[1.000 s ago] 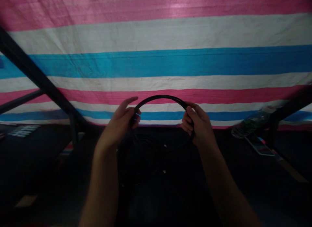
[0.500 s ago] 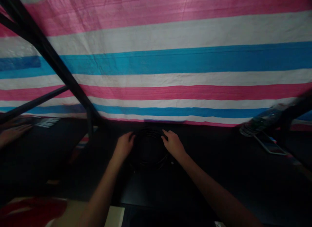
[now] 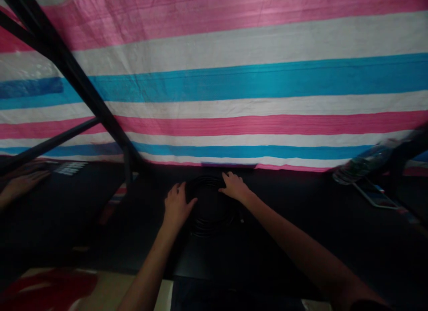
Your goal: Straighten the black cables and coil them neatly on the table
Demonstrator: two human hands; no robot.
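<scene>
A coil of black cable [image 3: 204,228] lies on the dark table [image 3: 284,239] in front of me, with a small light-coloured end showing at its right. At the coil's left side rests my left hand [image 3: 178,203], its thumb and fingers spread apart. My right hand [image 3: 233,185] is at the coil's upper right edge, fingers apart and touching or just above the cable. The dark picture hides the exact contact of the fingertips.
Behind the table hangs a striped plastic sheet [image 3: 234,83]. A black metal frame [image 3: 80,86] slants down at left. Another person's hand [image 3: 25,186] lies farther left. A plastic bottle [image 3: 361,166] and a phone [image 3: 376,195] are at right.
My left hand has opened, its thumb moving away from the fingers. My right hand has shifted slightly up and spread its fingers. The view has moved a little.
</scene>
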